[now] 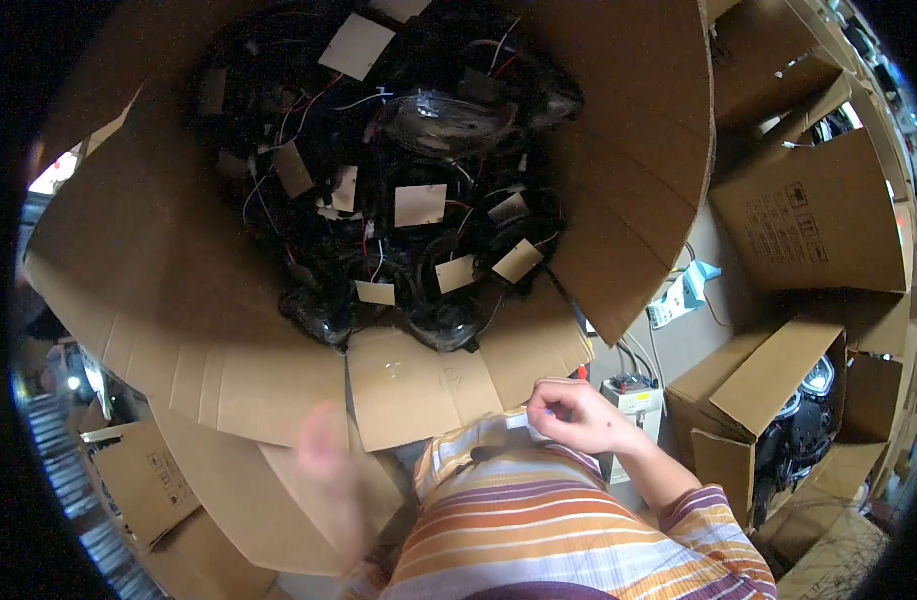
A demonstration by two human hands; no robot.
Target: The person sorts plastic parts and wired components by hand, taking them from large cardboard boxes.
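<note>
A large open cardboard box (633, 150) stands in front of me, its flaps folded outward. Inside lie several black lamp units, one with a clear curved lens (448, 122). Red and white wires run among them, with small beige square cards (419, 205) on top. My right hand (584, 418) is closed in front of my striped shirt, fingers curled together; a bit of blue and white shows at the fingertips, too small to name. My left hand (323, 445), smeared by motion, is over the near left flap (248, 395); its fingers cannot be made out.
At right, another open box (778, 380) holds black lamp units. A taller printed box (813, 215) stands behind it. Between the boxes are a grey-white device (638, 405) with cables and a blue-and-white packet (683, 295). More cardboard (143, 480) lies at lower left.
</note>
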